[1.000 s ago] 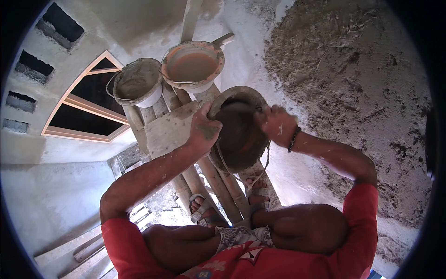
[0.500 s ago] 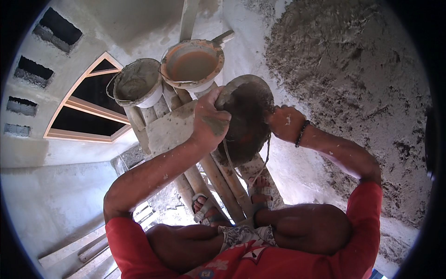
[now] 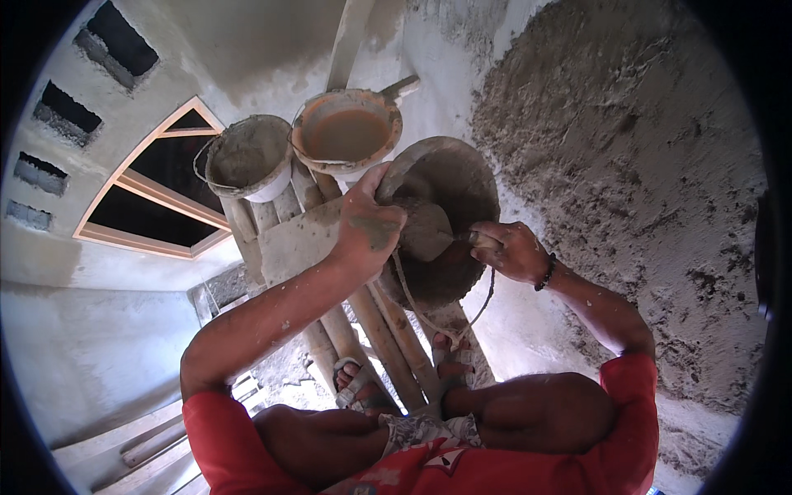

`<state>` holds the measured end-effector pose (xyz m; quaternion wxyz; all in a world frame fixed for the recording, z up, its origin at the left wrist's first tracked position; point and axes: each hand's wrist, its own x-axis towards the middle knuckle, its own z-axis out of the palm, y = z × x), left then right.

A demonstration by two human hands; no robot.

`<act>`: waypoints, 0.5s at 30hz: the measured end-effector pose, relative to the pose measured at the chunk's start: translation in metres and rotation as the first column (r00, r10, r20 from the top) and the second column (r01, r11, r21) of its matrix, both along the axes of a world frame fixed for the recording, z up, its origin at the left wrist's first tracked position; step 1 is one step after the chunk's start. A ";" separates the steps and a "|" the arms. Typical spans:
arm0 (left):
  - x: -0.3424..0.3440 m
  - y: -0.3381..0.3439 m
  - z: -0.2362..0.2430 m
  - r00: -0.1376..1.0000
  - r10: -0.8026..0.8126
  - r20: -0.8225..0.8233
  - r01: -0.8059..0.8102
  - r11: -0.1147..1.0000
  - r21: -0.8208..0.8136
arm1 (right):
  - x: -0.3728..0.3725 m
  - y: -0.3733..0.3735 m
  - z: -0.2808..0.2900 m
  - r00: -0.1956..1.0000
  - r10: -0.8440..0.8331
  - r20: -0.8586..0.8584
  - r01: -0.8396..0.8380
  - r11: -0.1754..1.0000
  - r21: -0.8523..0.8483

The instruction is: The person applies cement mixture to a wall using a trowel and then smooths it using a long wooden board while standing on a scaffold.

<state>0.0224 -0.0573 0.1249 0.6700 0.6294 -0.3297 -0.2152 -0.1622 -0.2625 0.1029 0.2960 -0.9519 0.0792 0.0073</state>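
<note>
My left hand grips the rim of a mortar-caked bucket, which is tipped so its mouth faces me. My right hand holds the handle of a trowel whose blade is inside the bucket. The bucket's wire handle hangs down in a loop below it. I squat on a scaffold of wooden poles, with my knees and sandalled feet below the hands.
Two more buckets stand on the poles beyond: a grey mortar one and an orange one with muddy water. A rough freshly plastered wall is on the right. An arched window frame is at left, far below.
The bucket has tipped further up and toward the wall, its mouth turning toward me. My right hand has moved from the rim to the trowel inside it.
</note>
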 end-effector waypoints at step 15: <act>0.032 0.020 -0.020 0.952 0.071 -0.297 -0.102 0.991 -0.090 | 0.016 -0.035 0.208 0.998 -0.041 -0.046 0.040 0.999 -0.017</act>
